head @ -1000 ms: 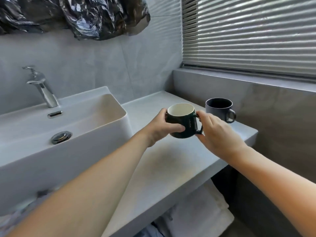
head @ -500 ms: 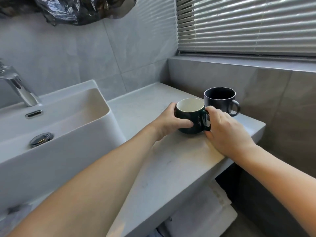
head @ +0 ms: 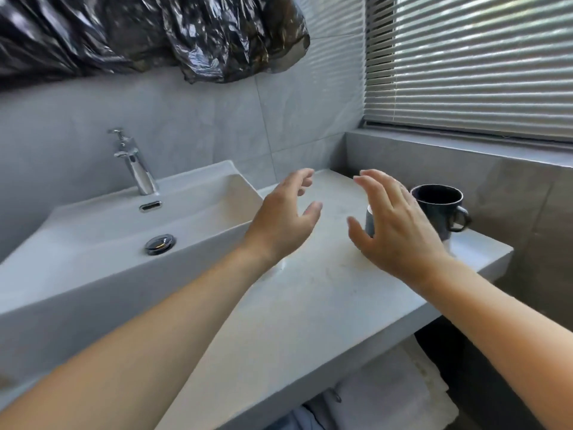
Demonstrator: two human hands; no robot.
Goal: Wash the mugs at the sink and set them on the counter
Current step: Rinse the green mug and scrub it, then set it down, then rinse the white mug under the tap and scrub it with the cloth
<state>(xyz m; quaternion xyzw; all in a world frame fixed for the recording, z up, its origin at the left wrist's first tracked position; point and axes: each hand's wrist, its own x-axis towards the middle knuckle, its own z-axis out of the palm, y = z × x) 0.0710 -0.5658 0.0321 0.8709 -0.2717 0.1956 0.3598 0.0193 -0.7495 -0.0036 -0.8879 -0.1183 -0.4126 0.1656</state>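
Head view, my hands: my left hand [head: 283, 225] and my right hand [head: 395, 231] both hang above the tabletop [head: 310, 299], fingers spread and loosely bent, gripping nothing.
Head view, green mug: the green mug [head: 369, 223] stands on the tabletop at the far right, almost wholly hidden behind my right hand; only a sliver of its side and pale rim shows, and I judge nothing touches it.
Head view, dark mug: the dark mug [head: 438, 209] stands upright just beyond it, handle turned right, close to the right wall [head: 511, 193]. Whether the two mugs touch I cannot tell.
Head view, why there: both sit far from the sink [head: 124, 249], likely so drips and splashes stay away and the near stretch stays free.
Head view, edges: the tabletop's right end drops off just right of the dark mug; its near edge runs above folded white towels [head: 387, 395] on a lower shelf.
Head view, open room: bare tabletop lies between the sink and the mugs, wide enough for my hands to pull back towards me.
Head view, overhead: the tap [head: 136, 169] rises at the far left, and a black plastic bag [head: 186, 35] hangs on the wall, well above my reach path.
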